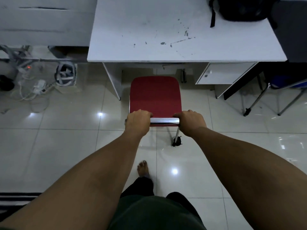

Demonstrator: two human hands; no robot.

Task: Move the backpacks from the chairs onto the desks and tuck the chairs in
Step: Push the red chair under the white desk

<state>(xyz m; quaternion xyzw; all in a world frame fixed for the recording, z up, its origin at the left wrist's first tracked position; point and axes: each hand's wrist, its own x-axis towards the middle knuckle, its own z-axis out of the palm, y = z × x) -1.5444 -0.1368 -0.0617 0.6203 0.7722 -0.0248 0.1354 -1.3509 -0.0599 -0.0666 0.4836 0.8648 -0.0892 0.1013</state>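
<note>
**Tucking red chair under white desk — both hands on back rail**

Pos: red chair (155,95) stands on tiled floor (66,146), facing the desk (149,30). Seat front edge sits just at/under desk's near edge; most of seat is out in the open. Seat is bare. Black backpack (240,9) is up on desk, at far right corner, one strap trailing toward the near edge.

Hands: left hand (137,121) wrapped tight round left end of chrome back rail (164,121); right hand (191,122) clamped on right end. Fingers curl over top, arms nearly straight.

Step, as I read it: push chair in. Bag part looks done for this desk.

How to do well:
- Push level & equal w/ both hands so chair goes straight, no yaw.
- Gap runs between desk's left leg panel (113,80) and drawer unit (224,73) at right; chair looks roughly centred, keep it so.
- Rear leg foot cap (177,143) looks ragged; may drag on tile. Ease weight off rear if it catches.
- Bare foot (143,168) is near chair legs; step w/ care.
- Stop when back rail nears desk edge.

Blue chair (285,83) at right is partly under next desk; can't tell more.
</note>
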